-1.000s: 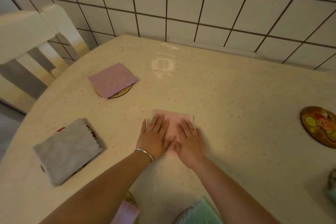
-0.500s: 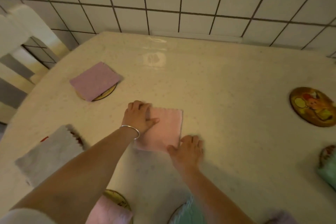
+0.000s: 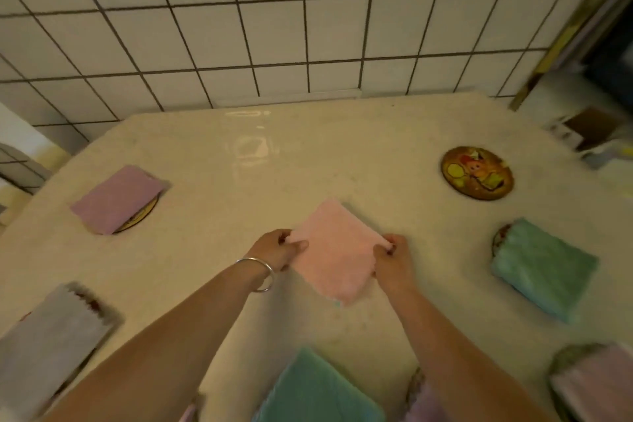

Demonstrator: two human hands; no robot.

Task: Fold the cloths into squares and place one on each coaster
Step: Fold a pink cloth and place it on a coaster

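Observation:
A folded pink cloth (image 3: 337,250) is lifted a little off the table's middle, turned like a diamond. My left hand (image 3: 279,248), with a bangle on the wrist, pinches its left corner. My right hand (image 3: 392,259) pinches its right corner. A round picture coaster (image 3: 477,172) lies bare at the far right. A purple folded cloth (image 3: 118,199) covers a coaster at the far left. A green folded cloth (image 3: 544,267) covers a coaster at the right. A grey cloth (image 3: 51,343) lies over a coaster at the near left.
Another green cloth (image 3: 318,390) sits at the near edge, and a pale lilac cloth (image 3: 596,384) on a coaster at the near right. A tiled wall (image 3: 308,27) runs behind the cream table (image 3: 342,154). Boxes (image 3: 582,134) stand past the far right corner.
Both hands stopped pressing the pink cloth flat, gripped its side corners and lifted it, shifting it to the right. The view swung right, bringing the bare coaster and the right-hand cloths into sight.

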